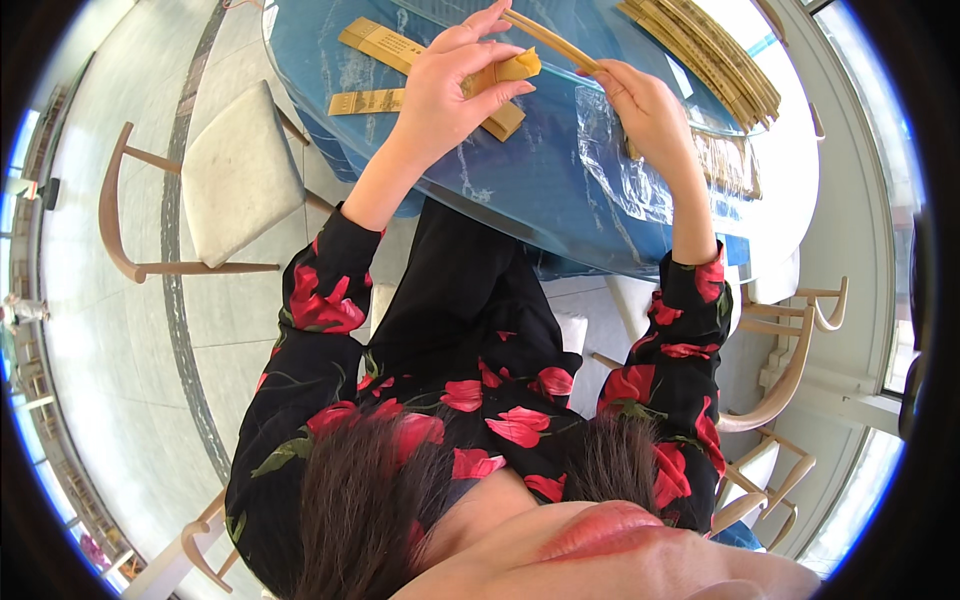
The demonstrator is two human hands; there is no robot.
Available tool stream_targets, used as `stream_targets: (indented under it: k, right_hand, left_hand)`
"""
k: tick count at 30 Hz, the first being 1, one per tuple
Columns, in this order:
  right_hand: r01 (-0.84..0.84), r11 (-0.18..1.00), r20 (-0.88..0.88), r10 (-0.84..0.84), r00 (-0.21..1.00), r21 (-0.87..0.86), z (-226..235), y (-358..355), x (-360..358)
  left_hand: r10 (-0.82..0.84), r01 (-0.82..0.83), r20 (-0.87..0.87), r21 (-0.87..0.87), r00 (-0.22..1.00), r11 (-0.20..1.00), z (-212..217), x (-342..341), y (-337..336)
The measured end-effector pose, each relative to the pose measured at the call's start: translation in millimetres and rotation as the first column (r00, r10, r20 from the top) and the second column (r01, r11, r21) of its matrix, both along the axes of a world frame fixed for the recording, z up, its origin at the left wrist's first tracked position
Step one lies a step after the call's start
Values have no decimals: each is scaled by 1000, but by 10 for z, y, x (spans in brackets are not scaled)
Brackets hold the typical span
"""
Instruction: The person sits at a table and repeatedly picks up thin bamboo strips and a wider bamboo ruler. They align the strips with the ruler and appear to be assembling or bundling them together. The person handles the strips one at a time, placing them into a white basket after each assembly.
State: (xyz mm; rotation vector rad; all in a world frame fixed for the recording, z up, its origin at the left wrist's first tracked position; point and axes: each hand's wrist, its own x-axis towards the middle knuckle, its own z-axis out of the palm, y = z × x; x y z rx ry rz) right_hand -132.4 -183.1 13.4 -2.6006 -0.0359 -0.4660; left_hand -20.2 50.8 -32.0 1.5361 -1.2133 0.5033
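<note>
Head view. Left hand (450,85), top centre, curled round a yellow paper sleeve (514,68); its mouth faces right, edge a bit ruffled. Right hand (640,100), right of it, pinches thin wooden sticks (552,41) at their lower end; their upper end lies at the left fingertips, touching or just short, cannot tell. Sticks outside the sleeve, above its mouth. Flat sleeve (376,42) upper left, another (365,102) below it. Stack (710,62) upper right; clear plastic (625,165) under right forearm. Table (520,200) blue. Judgement: hold paper lightly so the mouth stays round; keep stick tips even and in line with it.
</note>
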Motion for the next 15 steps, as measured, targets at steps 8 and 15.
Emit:
stream_targets:
  k: [8, 15]
  right_hand:
    - [-77, 994, 139, 66, 988, 77, -15, -142, 4]
    - [-178, 984, 61, 178, 982, -3, -28, -291, -36]
  left_hand:
    - [338, -347, 153, 40, 929, 937, 54, -49, 10]
    - [430, -457, 252, 56, 867, 888, -86, 32, -22]
